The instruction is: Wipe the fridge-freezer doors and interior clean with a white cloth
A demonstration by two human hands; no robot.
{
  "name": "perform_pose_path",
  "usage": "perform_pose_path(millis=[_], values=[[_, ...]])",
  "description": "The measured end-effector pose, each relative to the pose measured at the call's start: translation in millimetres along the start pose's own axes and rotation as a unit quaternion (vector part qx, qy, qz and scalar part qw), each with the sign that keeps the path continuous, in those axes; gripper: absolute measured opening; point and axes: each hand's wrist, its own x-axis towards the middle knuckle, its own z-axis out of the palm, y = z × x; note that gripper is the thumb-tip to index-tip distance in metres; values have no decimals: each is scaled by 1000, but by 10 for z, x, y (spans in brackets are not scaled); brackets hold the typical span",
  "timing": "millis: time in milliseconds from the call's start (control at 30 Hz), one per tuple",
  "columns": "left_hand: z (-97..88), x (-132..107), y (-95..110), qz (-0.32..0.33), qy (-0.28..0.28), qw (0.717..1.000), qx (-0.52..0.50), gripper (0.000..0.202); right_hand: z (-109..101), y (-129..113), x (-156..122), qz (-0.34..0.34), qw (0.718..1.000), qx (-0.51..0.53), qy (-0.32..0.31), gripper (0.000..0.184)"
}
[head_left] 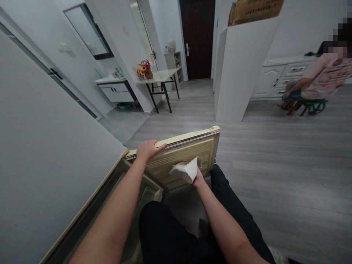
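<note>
A small cream-coloured door (189, 146) of a low appliance stands open in front of me, its ribbed inner side facing me. My left hand (148, 148) grips the door's top edge, fingers curled over it. My right hand (197, 179) is closed on a crumpled white cloth (185, 170) and presses it against the door's inner panel. The appliance's open compartment (132, 190) shows at lower left, partly hidden by my left forearm. My black-trousered knees are below.
A grey wall fills the left. A tall white cabinet (242, 69) stands ahead on the grey wood floor. A table with flowers (162, 77) and a washbasin unit are at the back left. Another person (321, 80) sits on a green stool at right.
</note>
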Motion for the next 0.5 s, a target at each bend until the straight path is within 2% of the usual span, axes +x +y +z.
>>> perform_pose_path(millis=[100, 167, 200, 267, 367, 500], values=[[-1, 10, -1, 2, -2, 1000, -3, 86, 104, 9, -60, 30, 999, -2, -44, 59], [-1, 12, -2, 3, -6, 1000, -5, 85, 145, 16, -28, 27, 999, -15, -42, 62], [-1, 11, -3, 2, -6, 1000, -5, 84, 158, 25, 11, 21, 999, -30, -24, 61], [2, 9, -3, -1, -6, 1000, -5, 83, 173, 56, 122, 10, 995, -87, 55, 62], [3, 7, 2, -1, -6, 1000, -3, 82, 183, 121, 307, -12, 969, -169, 178, 67], [-9, 13, 16, -3, -9, 1000, -7, 82, 168, 102, 495, -123, 926, -226, 275, 59]])
